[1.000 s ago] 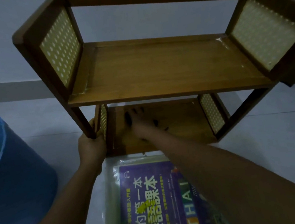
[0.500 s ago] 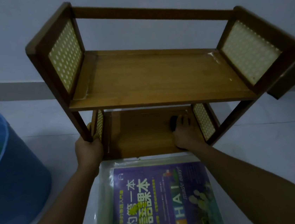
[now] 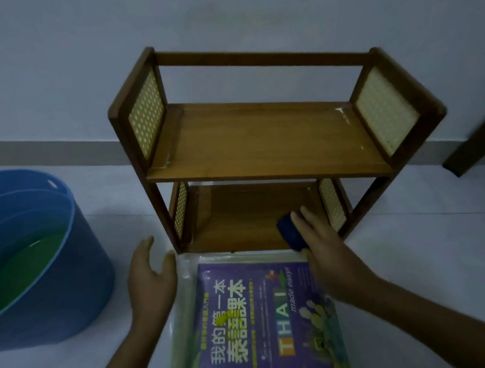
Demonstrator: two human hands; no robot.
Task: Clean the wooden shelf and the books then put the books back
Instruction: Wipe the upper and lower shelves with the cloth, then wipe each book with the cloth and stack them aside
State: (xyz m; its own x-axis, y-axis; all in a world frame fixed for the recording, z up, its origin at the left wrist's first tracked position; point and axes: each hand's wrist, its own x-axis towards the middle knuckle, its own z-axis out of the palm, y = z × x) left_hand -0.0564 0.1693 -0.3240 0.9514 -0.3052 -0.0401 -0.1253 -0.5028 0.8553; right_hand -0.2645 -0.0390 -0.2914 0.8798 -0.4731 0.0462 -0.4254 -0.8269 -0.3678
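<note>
A two-tier wooden shelf [image 3: 260,139] with woven side panels stands on the pale floor against the wall, both tiers bare. A purple book [image 3: 266,326] in a clear plastic sleeve lies flat in front of it, touching its base. My right hand [image 3: 323,244] rests at the front right corner of the lower tier, holding a dark blue sponge [image 3: 290,232] under the fingers. My left hand [image 3: 149,282] hovers with fingers apart just left of the book, off the shelf's front left leg.
A blue tub [image 3: 32,256] with greenish water stands on the floor to the left. A dark wooden furniture leg [image 3: 478,138] leans in at the right edge. The wall runs close behind the shelf.
My left hand has let go of the shelf's front left leg and opened. My right hand drew the sponge back to the lower tier's front right corner. The camera pulled back.
</note>
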